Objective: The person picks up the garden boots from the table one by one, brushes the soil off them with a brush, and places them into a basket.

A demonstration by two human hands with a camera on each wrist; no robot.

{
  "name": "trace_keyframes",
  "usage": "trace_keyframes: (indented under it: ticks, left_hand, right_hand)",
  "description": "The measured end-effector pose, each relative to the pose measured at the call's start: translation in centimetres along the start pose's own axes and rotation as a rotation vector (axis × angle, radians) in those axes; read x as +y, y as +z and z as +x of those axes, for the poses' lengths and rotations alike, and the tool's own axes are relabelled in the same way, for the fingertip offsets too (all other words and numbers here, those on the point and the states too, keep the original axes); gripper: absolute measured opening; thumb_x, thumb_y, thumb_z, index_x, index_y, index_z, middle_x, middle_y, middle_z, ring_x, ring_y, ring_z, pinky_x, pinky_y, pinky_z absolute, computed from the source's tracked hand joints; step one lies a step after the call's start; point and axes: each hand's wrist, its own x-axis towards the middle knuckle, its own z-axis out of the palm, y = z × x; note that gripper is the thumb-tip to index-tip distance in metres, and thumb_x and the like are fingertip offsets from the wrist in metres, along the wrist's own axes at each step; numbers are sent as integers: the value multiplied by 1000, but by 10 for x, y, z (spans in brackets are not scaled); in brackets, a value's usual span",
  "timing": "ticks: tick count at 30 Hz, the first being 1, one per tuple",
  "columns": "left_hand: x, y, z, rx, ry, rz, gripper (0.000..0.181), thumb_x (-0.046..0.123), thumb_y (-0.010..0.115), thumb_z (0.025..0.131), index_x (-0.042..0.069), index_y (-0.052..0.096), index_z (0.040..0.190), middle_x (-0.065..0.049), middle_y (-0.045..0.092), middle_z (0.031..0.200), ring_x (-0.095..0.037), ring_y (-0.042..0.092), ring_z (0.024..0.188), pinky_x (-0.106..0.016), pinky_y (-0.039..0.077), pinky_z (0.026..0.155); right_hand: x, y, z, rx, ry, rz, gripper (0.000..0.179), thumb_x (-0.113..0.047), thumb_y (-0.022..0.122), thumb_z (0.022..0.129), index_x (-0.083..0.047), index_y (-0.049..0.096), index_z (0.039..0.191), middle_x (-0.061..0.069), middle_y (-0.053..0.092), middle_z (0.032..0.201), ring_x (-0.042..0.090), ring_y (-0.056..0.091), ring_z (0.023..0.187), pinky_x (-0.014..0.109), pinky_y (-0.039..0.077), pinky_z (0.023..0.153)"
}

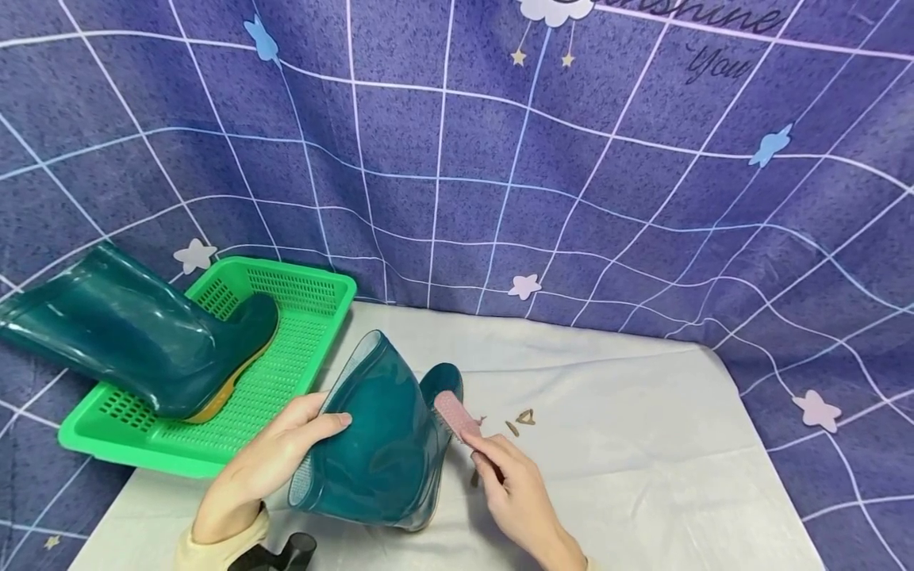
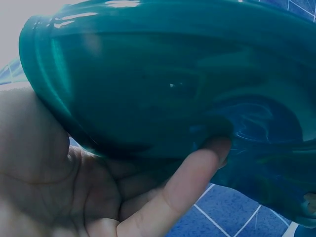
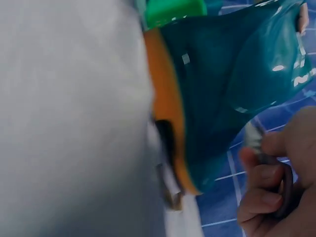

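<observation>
A glossy teal rain boot [image 1: 378, 444] stands tilted on the white-covered table, its wide opening facing left and its toe pointing away. My left hand [image 1: 274, 452] grips the shaft near the rim, thumb pressed along the outside; the left wrist view shows the thumb [image 2: 190, 180] against the rubber. In my right hand [image 1: 517, 488] is a pink brush [image 1: 455, 414], held by its handle with the head close to the boot's foot. Whether the bristles touch the rubber I cannot tell. An orange sole [image 3: 165, 98] shows in the right wrist view.
A second teal boot [image 1: 136, 333] leans in a green plastic basket [image 1: 328, 349] on the left. Several small brown pieces [image 1: 526, 416] lie on the white cloth [image 1: 628, 444] right of the brush. A blue grid-patterned curtain [image 1: 471, 198] hangs behind the table.
</observation>
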Motion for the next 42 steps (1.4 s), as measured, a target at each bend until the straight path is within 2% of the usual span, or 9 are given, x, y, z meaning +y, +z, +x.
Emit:
trace_keyframes:
  ticks: [9,11,16,18,23,26,32,36,42]
  left_hand:
    - [1,-1,-3,-10,-28,14,40,16,38,107,-9,49,136,-14,71,118,-17,70,107,-29,56,91]
    - [2,0,-3,-5,-33,21,39,17,39,107,-8,49,136,-13,71,118,-16,70,107,-29,56,91]
    - [3,-1,-2,-4,-5,18,38,15,38,107,-8,49,134,-14,70,118,-16,70,107,-29,56,90]
    - [3,-1,-2,-8,16,12,37,14,37,107,-10,49,133,-15,70,118,-17,70,106,-30,57,90]
    - [3,-1,-2,-7,18,26,38,13,37,107,-9,49,135,-13,71,118,-16,70,107,-29,56,90]
    - [3,0,-2,-7,9,32,38,14,37,107,-7,49,137,-9,72,117,-15,70,107,-27,56,91]
    - [2,2,1,-8,7,17,40,15,38,107,-7,47,139,-10,70,121,-16,69,109,-27,55,92]
    - [1,2,2,-2,17,12,39,14,38,107,-7,48,138,-12,70,121,-17,69,109,-28,55,92]
    - [0,3,1,-6,17,16,39,15,38,107,-8,49,136,-14,71,117,-18,70,107,-29,56,91]
  right_hand:
    - [25,1,-3,1,274,-170,35,-11,65,95,-27,69,125,-8,71,103,-2,50,71,18,44,63]
    - [23,0,-3,20,245,-137,36,-12,65,96,-28,67,127,-10,70,105,-2,54,74,19,47,65]
    - [13,4,-1,-13,5,29,39,-9,61,97,-24,64,133,-5,68,96,-3,54,73,13,46,62]
    - [13,6,-1,-30,-15,30,38,-9,60,98,-24,63,133,-3,68,93,-2,51,69,13,45,61]
    - [18,5,-1,-60,224,-72,36,-17,58,100,-28,63,134,-5,71,120,5,66,102,29,56,86]
    - [15,0,-1,-84,337,-59,35,-20,58,101,-31,62,134,-6,67,130,9,65,108,32,55,89]
    - [-6,-4,1,-34,257,123,34,-19,59,100,-31,63,132,-3,71,105,3,60,76,21,52,65]
    - [-11,3,-2,-123,248,240,35,-24,55,102,-31,59,136,4,72,104,9,64,74,20,53,63]
    - [5,5,-4,-159,352,75,38,-25,55,103,-35,56,139,2,74,102,9,65,73,19,50,62]
